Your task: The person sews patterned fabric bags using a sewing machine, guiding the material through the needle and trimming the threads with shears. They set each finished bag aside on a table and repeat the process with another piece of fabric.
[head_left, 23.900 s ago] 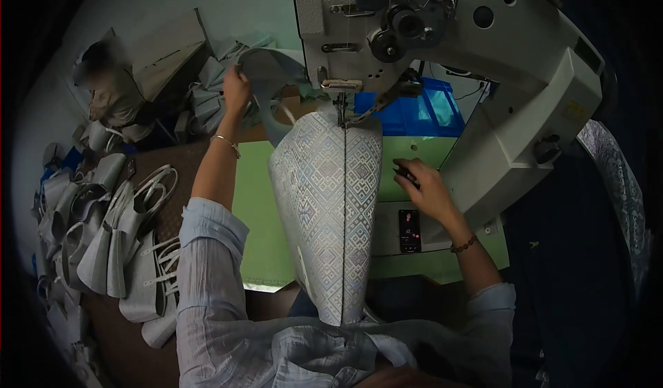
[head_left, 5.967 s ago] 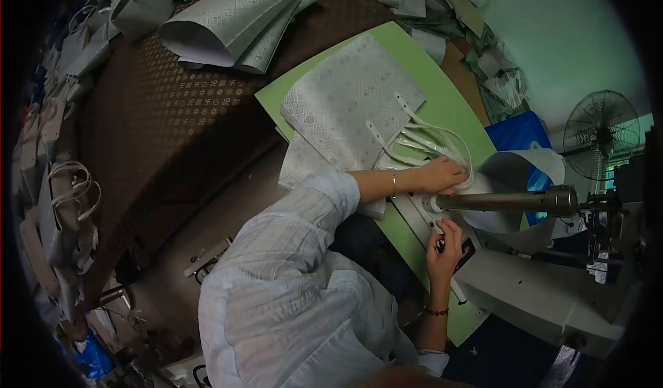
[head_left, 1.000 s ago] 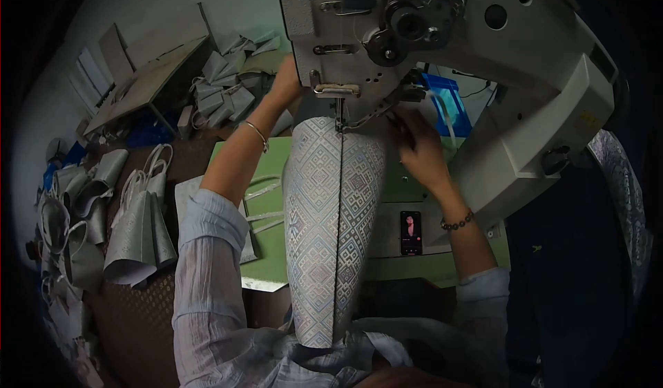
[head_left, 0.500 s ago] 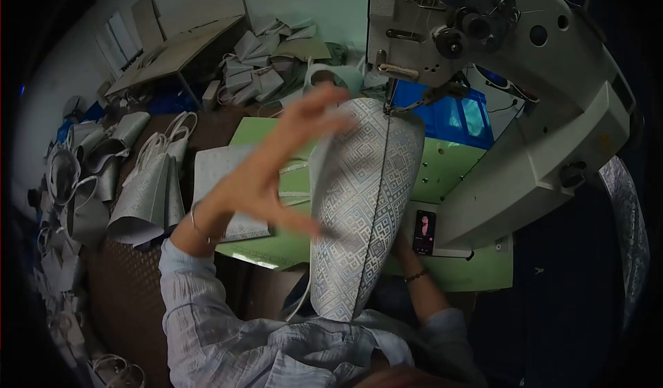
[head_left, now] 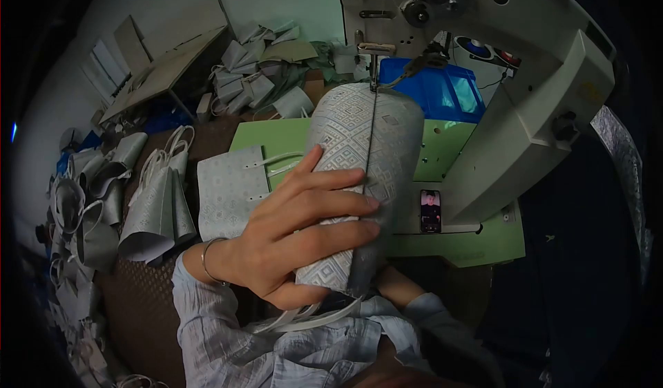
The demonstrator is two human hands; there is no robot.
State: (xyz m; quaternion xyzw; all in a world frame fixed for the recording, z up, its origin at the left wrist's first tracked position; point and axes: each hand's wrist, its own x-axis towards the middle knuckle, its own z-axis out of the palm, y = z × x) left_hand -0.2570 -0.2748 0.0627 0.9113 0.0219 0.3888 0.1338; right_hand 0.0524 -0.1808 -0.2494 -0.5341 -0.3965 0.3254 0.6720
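Observation:
A grey-white bag point(head_left: 338, 132) with a geometric pattern and a dark lengthwise seam sits under the needle of the sewing machine point(head_left: 374, 77). It stretches from the needle toward my chest. My left hand point(head_left: 297, 229) lies across its near half, fingers curled over the top past the seam and thumb at the lower edge. My right hand is hidden behind or inside the bag; only the right forearm point(head_left: 400, 288) shows. White strap handles point(head_left: 311, 321) hang at the bag's near end, against my shirt.
A flat patterned bag point(head_left: 228, 187) lies left on the green table point(head_left: 469, 246). A phone point(head_left: 430, 210) sits by the machine's arm point(head_left: 514, 139). Behind stands a blue bin point(head_left: 442, 101). Several finished-looking bags point(head_left: 155, 212) and piled pieces point(head_left: 242, 77) are at left.
My left hand has come down from beside the bag onto its near half. The flat bag's handles now show. The view has shifted slightly, and the right forearm is more hidden.

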